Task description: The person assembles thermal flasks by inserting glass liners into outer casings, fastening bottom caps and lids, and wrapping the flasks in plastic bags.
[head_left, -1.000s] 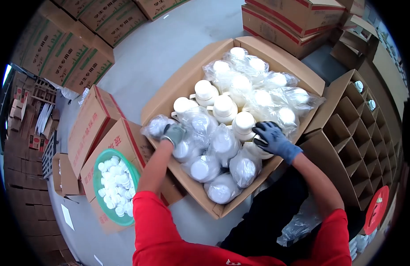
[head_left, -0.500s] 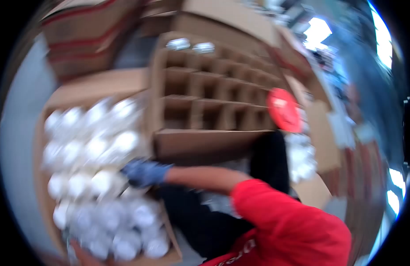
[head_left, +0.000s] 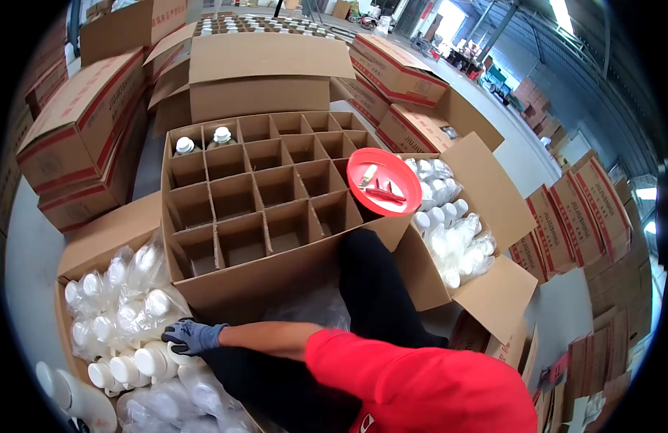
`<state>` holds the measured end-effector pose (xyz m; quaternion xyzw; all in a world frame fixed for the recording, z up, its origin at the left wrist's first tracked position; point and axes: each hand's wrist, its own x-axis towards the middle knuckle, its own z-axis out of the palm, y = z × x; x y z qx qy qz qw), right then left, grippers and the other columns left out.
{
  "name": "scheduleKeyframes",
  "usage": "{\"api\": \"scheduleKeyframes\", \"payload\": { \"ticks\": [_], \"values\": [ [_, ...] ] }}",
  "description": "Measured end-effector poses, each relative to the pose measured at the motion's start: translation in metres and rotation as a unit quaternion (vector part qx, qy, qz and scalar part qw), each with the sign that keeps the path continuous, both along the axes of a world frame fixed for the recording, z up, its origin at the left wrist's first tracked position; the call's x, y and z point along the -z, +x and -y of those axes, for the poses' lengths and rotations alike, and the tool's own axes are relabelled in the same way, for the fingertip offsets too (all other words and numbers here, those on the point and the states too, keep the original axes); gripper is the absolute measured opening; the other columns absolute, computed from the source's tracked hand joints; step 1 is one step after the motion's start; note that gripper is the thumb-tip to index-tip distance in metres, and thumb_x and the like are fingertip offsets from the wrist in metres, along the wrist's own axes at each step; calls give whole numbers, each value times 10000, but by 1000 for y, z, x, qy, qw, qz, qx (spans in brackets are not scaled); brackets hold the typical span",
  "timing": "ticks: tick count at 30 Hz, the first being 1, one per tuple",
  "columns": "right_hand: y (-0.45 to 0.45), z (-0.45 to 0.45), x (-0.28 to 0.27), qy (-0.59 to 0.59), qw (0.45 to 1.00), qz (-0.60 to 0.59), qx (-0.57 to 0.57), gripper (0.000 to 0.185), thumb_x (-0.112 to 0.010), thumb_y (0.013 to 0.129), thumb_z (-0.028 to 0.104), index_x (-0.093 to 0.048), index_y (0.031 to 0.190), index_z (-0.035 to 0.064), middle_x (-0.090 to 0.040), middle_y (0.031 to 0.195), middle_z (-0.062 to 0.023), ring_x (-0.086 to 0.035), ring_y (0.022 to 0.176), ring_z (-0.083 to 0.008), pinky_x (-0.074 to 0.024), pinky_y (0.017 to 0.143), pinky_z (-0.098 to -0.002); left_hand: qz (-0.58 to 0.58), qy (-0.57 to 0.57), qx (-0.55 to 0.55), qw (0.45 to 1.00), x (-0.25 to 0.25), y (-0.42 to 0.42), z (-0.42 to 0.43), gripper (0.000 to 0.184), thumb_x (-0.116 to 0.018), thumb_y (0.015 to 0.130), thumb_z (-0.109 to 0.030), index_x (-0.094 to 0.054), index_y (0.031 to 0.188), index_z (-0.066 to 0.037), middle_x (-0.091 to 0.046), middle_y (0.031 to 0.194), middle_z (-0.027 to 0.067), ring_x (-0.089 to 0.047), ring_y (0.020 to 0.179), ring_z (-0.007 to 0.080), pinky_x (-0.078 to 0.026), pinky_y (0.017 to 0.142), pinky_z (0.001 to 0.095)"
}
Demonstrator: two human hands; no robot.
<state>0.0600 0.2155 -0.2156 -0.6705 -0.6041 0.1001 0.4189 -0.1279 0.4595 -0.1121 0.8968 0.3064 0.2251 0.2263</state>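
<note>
My right hand [head_left: 193, 337], in a blue-grey glove, has its fingers curled on a white plastic bottle [head_left: 180, 355] at the end of a row in the left carton. More white bottles [head_left: 153, 361] stand in that row, out of their plastic wrap. At the lower left edge, two white bottles [head_left: 81, 395] lean outside the carton. Just a dark gloved bit of my left hand [head_left: 79, 424] shows against them, mostly cut off by the frame. Clear bags [head_left: 160, 404] cover bottles nearer me.
A divided carton [head_left: 225, 285] holds two white-capped bottles [head_left: 222, 136] in its far row. A red round lid-like dish [head_left: 409, 180] with small items rests on its right corner. Another carton of bagged bottles [head_left: 456, 245] stands right. Stacked cartons [head_left: 81, 137] rise at the left.
The view has swung upward and steadied. Two white bottles now show at the lower left, by my left hand. My right hand stays at the left carton's bottle row.
</note>
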Motion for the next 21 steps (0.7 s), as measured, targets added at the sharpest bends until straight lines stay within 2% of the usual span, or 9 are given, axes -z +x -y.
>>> {"api": "scheduleKeyframes", "payload": {
  "ticks": [1,5,7,10,12,13,15,16,21],
  "values": [
    [3,16,-18,-27,999,-30,-22,446,-623,833,268,-537,1215,54,-549,1182,-195,-551,1082,-365,-450,922,-445,30,-24,31,999,-20,14,38,259,-534,912,-239,-654,978,-19,-668,978,144,-642,852,276,-512,807,381],
    [37,91,-108,85,974,-204,48,674,-661,870,254,-360,1458,120,-363,1464,-176,-392,1327,-336,-362,1082,-421,117,-137,188,965,-85,72,188,270,-526,926,-241,-646,1008,-13,-660,1005,143,-636,874,269,-508,825,377],
    [48,140,-162,141,836,-529,-43,727,-637,921,269,-251,1533,195,-248,1553,-107,-316,1378,-309,-355,1103,-395,131,-201,271,932,-106,91,258,276,-523,932,-242,-642,1023,-10,-656,1019,143,-632,885,266,-506,834,374],
    [63,259,-256,219,715,-661,65,490,-659,909,353,-534,1301,86,-634,1117,-61,-590,1009,-135,-516,840,-350,126,-314,384,859,-113,108,357,285,-517,942,-243,-636,1045,-6,-651,1039,143,-628,901,260,-503,847,371],
    [52,336,-284,240,818,-476,216,368,-678,896,286,-594,1157,41,-624,1082,-70,-586,990,-154,-496,849,-317,117,-384,421,814,-106,110,408,291,-513,949,-244,-632,1060,-3,-647,1052,142,-625,912,257,-501,856,368],
    [54,363,-259,214,867,-381,239,381,-696,876,277,-590,1146,31,-616,1042,-56,-562,977,-140,-480,855,-320,117,-416,427,794,-101,110,428,294,-511,952,-245,-630,1067,-1,-645,1059,142,-623,918,255,-500,861,367],
    [37,412,-243,181,966,-64,173,424,-775,790,257,-611,1132,67,-586,1058,-105,-554,1034,-269,-444,922,-389,120,-468,414,771,-88,103,452,300,-507,959,-246,-626,1082,1,-641,1072,142,-620,929,252,-498,870,365],
    [14,421,-235,192,973,-81,97,410,-765,789,295,-623,1113,88,-561,1084,-131,-516,1078,-330,-412,955,-440,121,-488,404,764,-82,99,461,304,-505,962,-246,-624,1089,3,-639,1079,142,-618,934,250,-497,874,363],
    [-19,447,-189,134,980,-119,90,371,-654,877,305,-602,1154,64,-535,1156,-150,-477,1155,-326,-373,1013,-429,194,-600,271,727,-55,84,478,323,-498,972,-249,-614,1121,13,-632,1106,147,-615,957,244,-490,900,357]
  ]
}}
